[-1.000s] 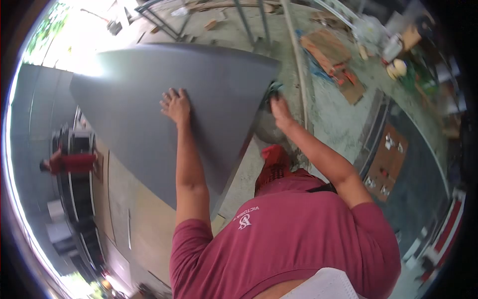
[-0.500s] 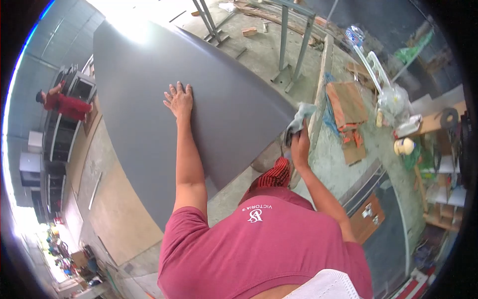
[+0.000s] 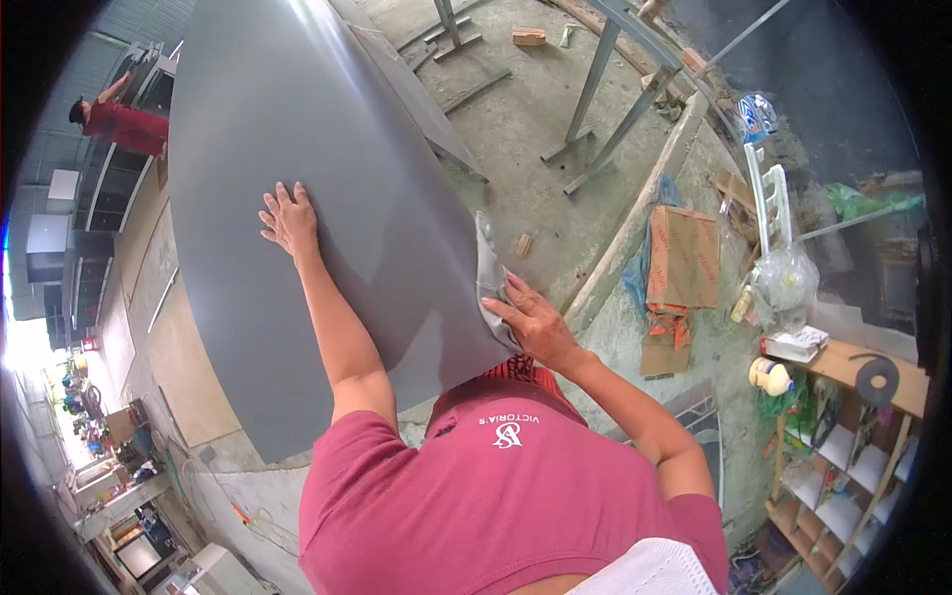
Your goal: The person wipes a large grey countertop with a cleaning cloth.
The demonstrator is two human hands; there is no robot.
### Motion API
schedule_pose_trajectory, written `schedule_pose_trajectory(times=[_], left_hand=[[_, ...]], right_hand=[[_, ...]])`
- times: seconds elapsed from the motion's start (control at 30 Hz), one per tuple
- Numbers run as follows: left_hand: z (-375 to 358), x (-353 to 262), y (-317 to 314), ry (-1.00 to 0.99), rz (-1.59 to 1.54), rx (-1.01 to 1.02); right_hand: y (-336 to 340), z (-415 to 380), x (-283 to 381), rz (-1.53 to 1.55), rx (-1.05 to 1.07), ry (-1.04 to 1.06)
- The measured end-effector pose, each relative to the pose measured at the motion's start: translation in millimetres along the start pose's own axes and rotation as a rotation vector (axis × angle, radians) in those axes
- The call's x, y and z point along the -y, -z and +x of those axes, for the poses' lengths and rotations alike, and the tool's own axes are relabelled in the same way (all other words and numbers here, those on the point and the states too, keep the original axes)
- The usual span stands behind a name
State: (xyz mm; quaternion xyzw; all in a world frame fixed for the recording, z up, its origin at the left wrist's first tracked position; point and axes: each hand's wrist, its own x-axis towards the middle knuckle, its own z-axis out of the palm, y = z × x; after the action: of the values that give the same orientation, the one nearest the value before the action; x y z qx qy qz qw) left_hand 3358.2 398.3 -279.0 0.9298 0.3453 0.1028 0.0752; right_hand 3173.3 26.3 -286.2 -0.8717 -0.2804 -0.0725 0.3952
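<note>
Left grip (image 3: 291, 226) spread on grey sheet (image 3: 288, 109); right grip (image 3: 540, 325) pinching cloth (image 3: 487, 263) at edge

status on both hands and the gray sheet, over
left hand open, flat on gray sheet; right hand holding gray cloth at its edge; metal stand beyond that edge

**Bright on one side, dark on the other**

The floor (image 3: 540, 109) is gray, rough and dusty. A brick (image 3: 529, 37) lies on it at 12 o'clock, and metal legs (image 3: 598, 84) stand at 1 o'clock. The wall (image 3: 823, 69) at 2 o'clock is very dark. A flat brown box (image 3: 684, 258) lies at 3 o'clock. Wooden shelves (image 3: 838, 451) with lots of little spaces are at 4 o'clock. White light (image 3: 28, 347) shines at 9 o'clock. Black cabinets (image 3: 109, 198) are between 9 and 10 o'clock.
</note>
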Motion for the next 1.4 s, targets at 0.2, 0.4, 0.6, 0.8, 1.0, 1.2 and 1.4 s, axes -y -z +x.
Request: schedule_pose_trajectory(times=[0.2, 0.4, 0.6, 0.8, 1.0, 1.2, 1.4], left_hand=[[20.4, -23.3, -13.4, 0.082, 0.023, -0.048], [20.7, -23.0, -18.5, 0.038, 0.021, -0.08], [-20.0, -20.1, -12.8, -0.106, -0.002, -0.121], [-54.7, 24.5, 7.2, -0.1, -0.002, -0.073], [-109.2, 86.8, 32.3, 0.234, 0.095, -0.082], [-196.7, 100.2, 40.1, 0.612, 0.205, -0.114], [-188.0, 99.0, 43.1, 0.877, 0.26, -0.188]], right_hand=[[-4.9, 51.5, -0.5, -0.027, 0.084, 0.211], [-18.9, 103.4, -4.3, 0.045, 0.265, 0.626], [-40.4, 200.6, -46.1, 0.063, 0.138, 0.211], [-41.8, 187.5, 0.9, 0.286, 0.503, 1.203], [-105.2, 355.7, -65.4, -0.379, 0.09, 0.741], [-89.2, 404.9, -56.5, -0.003, 0.157, 0.465], [-111.9, 242.4, 12.5, 0.56, 0.56, 1.404]])
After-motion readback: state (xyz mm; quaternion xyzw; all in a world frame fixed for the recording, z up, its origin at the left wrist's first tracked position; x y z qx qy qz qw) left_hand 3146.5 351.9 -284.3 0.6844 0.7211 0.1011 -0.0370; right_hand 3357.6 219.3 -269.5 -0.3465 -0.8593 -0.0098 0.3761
